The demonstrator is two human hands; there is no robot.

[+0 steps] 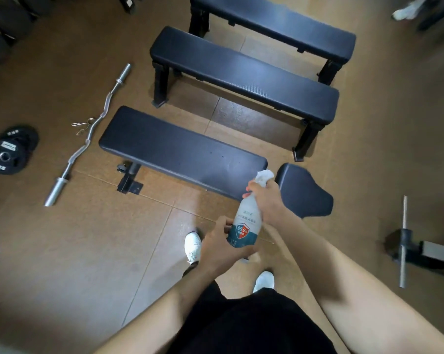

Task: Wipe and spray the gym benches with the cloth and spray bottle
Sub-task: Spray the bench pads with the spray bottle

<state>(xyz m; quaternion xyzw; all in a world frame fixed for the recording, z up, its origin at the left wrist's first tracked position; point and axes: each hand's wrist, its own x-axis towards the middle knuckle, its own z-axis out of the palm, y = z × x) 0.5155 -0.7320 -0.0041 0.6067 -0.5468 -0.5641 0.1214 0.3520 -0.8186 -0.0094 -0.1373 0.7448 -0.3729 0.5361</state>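
A white spray bottle [246, 221] with a teal and red label is held upright between both hands, its white nozzle pointing toward the nearest bench. My right hand [266, 200] grips the neck and trigger. My left hand [222, 245] holds the bottle's base. The nearest black bench [175, 152] lies just beyond the nozzle, with its separate seat pad [305, 192] to the right. A second bench [241, 72] and a third bench [279, 24] stand behind it. No cloth is in view.
A curl bar [88, 134] lies on the brown floor left of the near bench, with weight plates [10, 149] further left. More plates are stacked at top left. A short bar and black equipment [404, 241] sit at right. My white shoes [193, 246] are below.
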